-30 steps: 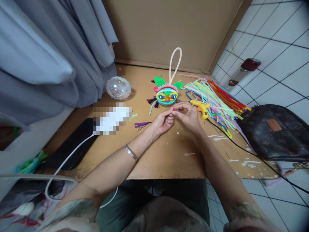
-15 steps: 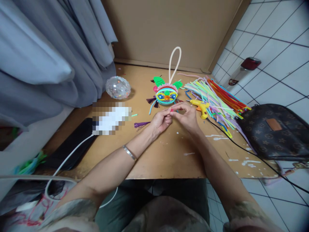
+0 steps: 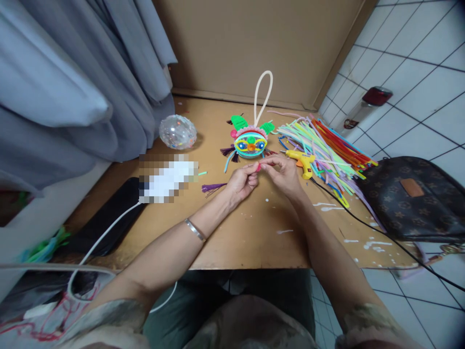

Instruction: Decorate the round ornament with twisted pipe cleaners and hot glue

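Note:
Between the fingertips of both hands is a small pink-red piece (image 3: 258, 167); it could be coiled pipe cleaner, but it is too small to be sure. My left hand (image 3: 244, 182) is closed, its thumb and forefinger pinching the piece from the left. My right hand (image 3: 282, 173) pinches it from the right. Just beyond the hands sits a colourful lion-head ornament (image 3: 251, 143) with green ears, blue eyes, an orange nose and a tall cream loop (image 3: 263, 92). A purple tassel (image 3: 213, 187) lies partly behind my left wrist.
A yellow hot glue gun (image 3: 303, 162) lies right of my hands, its black cord running to the right edge. Behind it is a pile of pipe cleaners (image 3: 327, 145). A brown bag (image 3: 417, 198), a clear ball (image 3: 178, 132), a black slab (image 3: 109, 218) and a blurred-out white item (image 3: 169, 179) surround them.
The fingertips have shifted slightly around the pink-red piece, and a little more of it shows. The ornament and the glue gun stay where they were.

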A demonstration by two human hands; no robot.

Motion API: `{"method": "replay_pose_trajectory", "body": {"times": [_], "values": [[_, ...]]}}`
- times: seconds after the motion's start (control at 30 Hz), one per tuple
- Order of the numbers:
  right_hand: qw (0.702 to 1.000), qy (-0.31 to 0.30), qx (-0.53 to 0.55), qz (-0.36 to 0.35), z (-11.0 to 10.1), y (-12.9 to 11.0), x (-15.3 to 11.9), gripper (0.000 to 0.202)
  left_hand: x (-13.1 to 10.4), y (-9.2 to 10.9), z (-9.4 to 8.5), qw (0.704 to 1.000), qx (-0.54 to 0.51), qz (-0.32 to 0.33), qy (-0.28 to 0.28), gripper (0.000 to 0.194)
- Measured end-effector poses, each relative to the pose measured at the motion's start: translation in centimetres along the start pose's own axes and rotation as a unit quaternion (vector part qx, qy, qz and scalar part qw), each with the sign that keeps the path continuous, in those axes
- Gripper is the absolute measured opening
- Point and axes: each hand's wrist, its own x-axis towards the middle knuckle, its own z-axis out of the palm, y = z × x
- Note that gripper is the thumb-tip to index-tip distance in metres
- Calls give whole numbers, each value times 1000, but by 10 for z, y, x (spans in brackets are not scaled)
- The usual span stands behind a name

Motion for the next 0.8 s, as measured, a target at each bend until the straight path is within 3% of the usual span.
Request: {"method": "replay_pose_trajectory", "body": {"times": [0.2,0.43,0.8], "values": [[991,1,-122,-46,2,-3,-3,16,-3,-2,3,997,45,59,22,28],[934,23,-343,-98,13,-8,-9,25,-5,-5,4,991,83,99,16,27],[924,90,-358,-102,18,-11,-12,28,-4,-6,5,991,77,110,11,17]]}}
